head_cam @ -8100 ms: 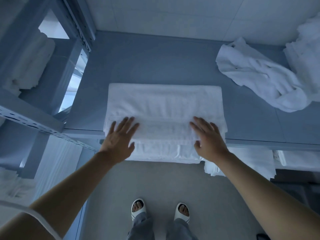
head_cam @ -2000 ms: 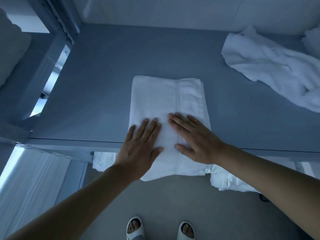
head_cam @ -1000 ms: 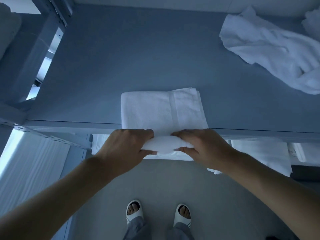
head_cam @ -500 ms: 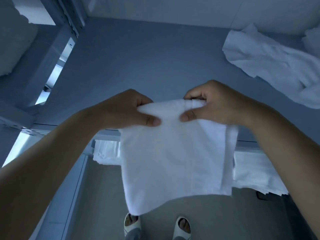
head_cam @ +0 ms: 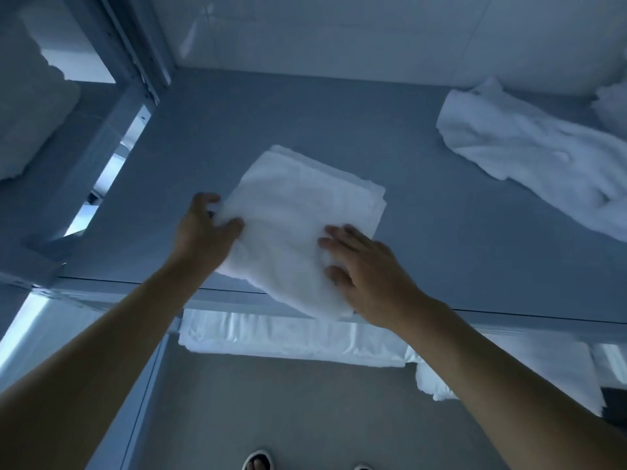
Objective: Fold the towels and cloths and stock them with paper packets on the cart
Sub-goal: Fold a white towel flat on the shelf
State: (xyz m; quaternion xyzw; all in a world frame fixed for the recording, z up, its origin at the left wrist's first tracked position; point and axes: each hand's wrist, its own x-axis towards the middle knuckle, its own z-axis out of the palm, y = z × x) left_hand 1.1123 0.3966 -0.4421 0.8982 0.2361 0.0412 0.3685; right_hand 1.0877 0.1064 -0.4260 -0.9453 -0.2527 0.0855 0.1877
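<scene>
A folded white towel (head_cam: 298, 215) lies skewed on the grey shelf top (head_cam: 305, 123), its near corner past the front edge. My left hand (head_cam: 203, 232) grips the towel's left edge, thumb on top and fingers curled round it. My right hand (head_cam: 366, 269) rests on the towel's near right part with fingers spread and fairly straight. An unfolded white towel (head_cam: 529, 157) lies crumpled at the right of the shelf.
Folded white linen (head_cam: 288, 337) sits on the lower shelf below the front edge. A metal rack post (head_cam: 135, 45) and a neighbouring shelf with a pale bundle (head_cam: 30, 123) stand at the left. A white wall runs behind. My sandalled feet show at the bottom.
Half a second ago both hands held the towel up by its top edge, hanging. It now lies folded over on the shelf, my left hand gripping its edge, right hand on top.
</scene>
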